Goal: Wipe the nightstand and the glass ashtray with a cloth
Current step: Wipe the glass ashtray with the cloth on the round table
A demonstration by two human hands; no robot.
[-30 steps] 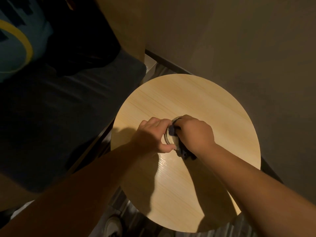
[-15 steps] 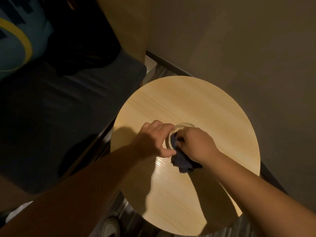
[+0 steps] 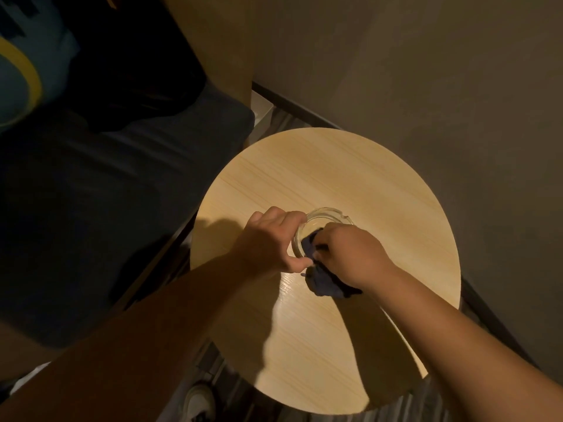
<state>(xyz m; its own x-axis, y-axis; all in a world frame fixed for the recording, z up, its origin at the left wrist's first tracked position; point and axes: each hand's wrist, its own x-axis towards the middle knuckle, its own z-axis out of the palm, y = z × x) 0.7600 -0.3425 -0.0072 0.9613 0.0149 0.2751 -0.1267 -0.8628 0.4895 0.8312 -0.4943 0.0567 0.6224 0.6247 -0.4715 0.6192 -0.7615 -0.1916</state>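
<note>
A round light-wood nightstand (image 3: 350,166) fills the middle of the view. Near its centre sits a clear glass ashtray (image 3: 330,217) with notches in its rim. My left hand (image 3: 271,242) grips the ashtray's left rim, thumb at the near side. My right hand (image 3: 350,254) holds a dark blue cloth (image 3: 323,280), pressing part of it inside the ashtray's bowl while the rest hangs out over the near rim onto the tabletop. The ashtray's near half is hidden by my hands.
A dark bed mattress (image 3: 100,193) lies close on the left, with a light blue and yellow item (image 3: 21,77) at its top corner. A grey wall (image 3: 426,71) stands behind and to the right. A white shoe (image 3: 198,397) shows on the floor below.
My right hand and the cloth have slid toward me, uncovering the ashtray's far rim. More cloth now trails onto the tabletop. The left hand keeps its grip.
</note>
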